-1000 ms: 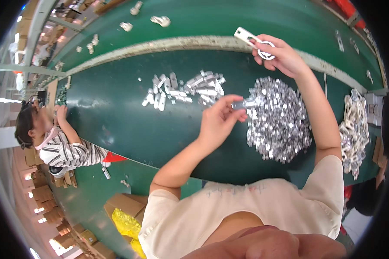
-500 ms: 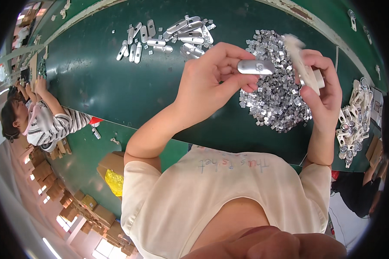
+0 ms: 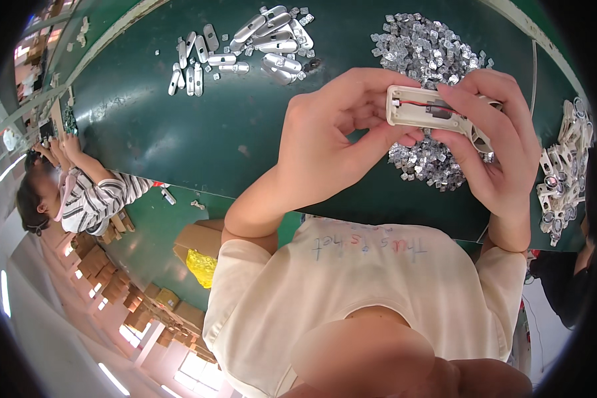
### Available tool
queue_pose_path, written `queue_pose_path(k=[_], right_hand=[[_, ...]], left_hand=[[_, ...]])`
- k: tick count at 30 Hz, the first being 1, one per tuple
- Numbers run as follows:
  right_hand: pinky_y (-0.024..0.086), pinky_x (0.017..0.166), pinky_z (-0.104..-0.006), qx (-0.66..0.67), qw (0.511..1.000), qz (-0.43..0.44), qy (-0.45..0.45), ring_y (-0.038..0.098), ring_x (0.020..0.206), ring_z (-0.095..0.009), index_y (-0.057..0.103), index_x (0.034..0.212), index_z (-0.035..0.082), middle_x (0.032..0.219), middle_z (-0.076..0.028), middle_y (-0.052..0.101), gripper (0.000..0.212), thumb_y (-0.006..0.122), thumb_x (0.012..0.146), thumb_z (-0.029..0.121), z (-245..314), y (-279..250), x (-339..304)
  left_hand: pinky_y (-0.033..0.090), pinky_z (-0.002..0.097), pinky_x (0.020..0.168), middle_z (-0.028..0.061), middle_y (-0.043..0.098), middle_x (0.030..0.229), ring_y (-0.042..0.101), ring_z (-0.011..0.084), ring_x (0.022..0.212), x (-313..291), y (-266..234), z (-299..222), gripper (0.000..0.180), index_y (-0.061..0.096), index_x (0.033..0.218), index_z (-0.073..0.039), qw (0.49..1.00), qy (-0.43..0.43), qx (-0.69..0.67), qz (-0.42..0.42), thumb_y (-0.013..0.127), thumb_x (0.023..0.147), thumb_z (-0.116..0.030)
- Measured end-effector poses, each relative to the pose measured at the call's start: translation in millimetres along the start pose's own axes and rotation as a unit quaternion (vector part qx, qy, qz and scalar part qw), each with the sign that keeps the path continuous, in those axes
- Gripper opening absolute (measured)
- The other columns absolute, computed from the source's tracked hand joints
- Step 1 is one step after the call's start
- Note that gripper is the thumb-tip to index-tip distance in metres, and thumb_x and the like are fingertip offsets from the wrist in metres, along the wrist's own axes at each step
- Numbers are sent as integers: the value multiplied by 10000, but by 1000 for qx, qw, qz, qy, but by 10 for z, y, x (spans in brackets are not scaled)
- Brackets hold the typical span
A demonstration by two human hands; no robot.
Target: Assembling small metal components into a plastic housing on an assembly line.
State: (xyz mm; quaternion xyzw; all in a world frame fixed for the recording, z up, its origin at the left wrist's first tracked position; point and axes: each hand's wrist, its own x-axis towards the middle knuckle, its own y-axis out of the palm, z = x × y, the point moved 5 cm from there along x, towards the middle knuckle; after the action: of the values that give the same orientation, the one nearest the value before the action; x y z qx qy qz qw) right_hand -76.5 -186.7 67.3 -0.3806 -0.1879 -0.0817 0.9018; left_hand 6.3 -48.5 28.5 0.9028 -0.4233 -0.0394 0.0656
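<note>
A cream plastic housing (image 3: 414,117) is held level between both hands, its hollow inner side facing up. A red and a dark wire and a small dark part lie inside it. My left hand (image 3: 341,129) pinches its left end, with the thumb along the near edge. Closed around the other end is my right hand (image 3: 494,129), where a round loop partly shows by the palm. The silver cover is not visible in either hand. Below the housing, a heap of small shiny square pieces (image 3: 424,50) lies on the green table, partly hidden by my hands.
Silver oval covers (image 3: 275,43) lie at the far left of the green table (image 3: 146,126), with loose squares among them. Cream housings with round loops (image 3: 564,172) are piled at the right. Another person (image 3: 89,192) in striped clothing sits at the left, near a cardboard box (image 3: 196,239).
The housing has come down from the right, and now lies level with its wired inside showing. Both hands meet on it. The silver cover in my left fingers is no longer visible.
</note>
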Motion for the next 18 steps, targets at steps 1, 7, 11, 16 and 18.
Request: queue_pose_path(k=[1, 7, 11, 16, 18], right_hand=[[444, 663, -308, 1, 1000, 1, 2, 544, 828, -255, 601, 1021, -24, 929, -158, 548, 383, 707, 660, 46, -5, 7, 1], [449, 679, -311, 7, 999, 7, 31, 547, 828, -254, 609, 1011, -32, 934, -157, 546, 372, 705, 658, 32, 19, 43, -10], [456, 697, -314, 12, 999, 13, 42, 548, 828, -252, 609, 1010, -38, 930, -157, 548, 379, 710, 649, 21, 20, 46, -25], [453, 671, -305, -6, 999, 21, 42, 547, 818, -250, 611, 1003, -29, 925, -150, 549, 374, 710, 645, 10, 39, 31, -2], [451, 666, -304, -19, 999, 26, 32, 546, 812, -248, 611, 997, -26, 920, -145, 548, 367, 709, 645, 5, 41, 54, -14]], left_hand=[[540, 256, 733, 130, 633, 952, 652, 180, 839, 2, -5, 7, 307, 508, 1083, 63, 1000, -2, -2, 0, 565, 787, 121], [539, 249, 725, 126, 638, 940, 654, 172, 841, -15, -14, 23, 307, 512, 1078, 60, 1000, -15, -24, 2, 566, 783, 125], [537, 244, 724, 121, 642, 929, 652, 165, 842, -25, -11, 23, 315, 517, 1081, 55, 1000, -22, -10, -1, 572, 778, 126], [535, 232, 713, 109, 640, 907, 642, 133, 818, -13, -26, -3, 304, 519, 1079, 53, 1000, -11, 12, 6, 584, 787, 102], [529, 225, 701, 98, 631, 882, 631, 117, 782, -4, -29, 37, 271, 518, 1066, 57, 999, -40, -29, 9, 584, 803, 78]])
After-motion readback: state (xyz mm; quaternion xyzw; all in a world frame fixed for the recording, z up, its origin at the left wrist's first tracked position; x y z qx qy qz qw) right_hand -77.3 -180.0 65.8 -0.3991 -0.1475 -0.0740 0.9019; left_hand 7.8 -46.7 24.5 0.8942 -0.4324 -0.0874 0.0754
